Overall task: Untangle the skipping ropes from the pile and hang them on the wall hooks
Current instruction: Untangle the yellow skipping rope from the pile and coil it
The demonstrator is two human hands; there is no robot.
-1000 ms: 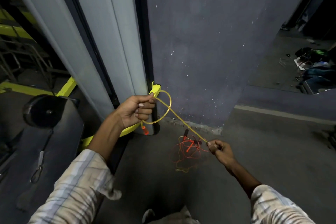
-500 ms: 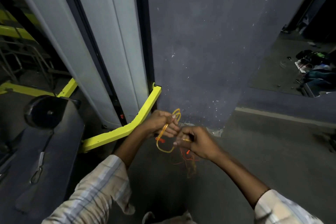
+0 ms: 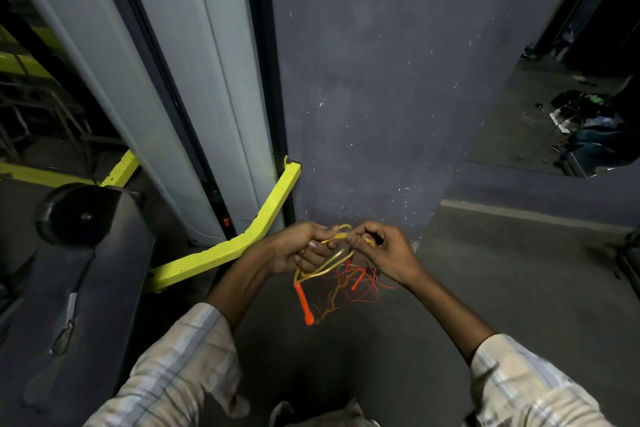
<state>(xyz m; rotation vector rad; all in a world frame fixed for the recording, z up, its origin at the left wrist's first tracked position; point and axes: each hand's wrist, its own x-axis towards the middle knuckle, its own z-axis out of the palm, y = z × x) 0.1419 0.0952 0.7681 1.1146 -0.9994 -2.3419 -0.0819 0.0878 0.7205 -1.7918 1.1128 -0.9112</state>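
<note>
Both hands pinch the yellow rope (image 3: 325, 270) at chest-front, left hand (image 3: 298, 250) and right hand (image 3: 384, 253) almost touching, its coils and orange handle (image 3: 304, 302) hanging straight down above the floor pile (image 3: 360, 291).

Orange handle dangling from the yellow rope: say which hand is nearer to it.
Left. The left hand grips coils right above the orange handle; the right hand pinches the yellow rope farther off, up-right.

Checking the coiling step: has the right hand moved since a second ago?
Yes. The right hand has come up and left, toward the base of the wall, and now meets the left hand on the yellow rope.
</note>
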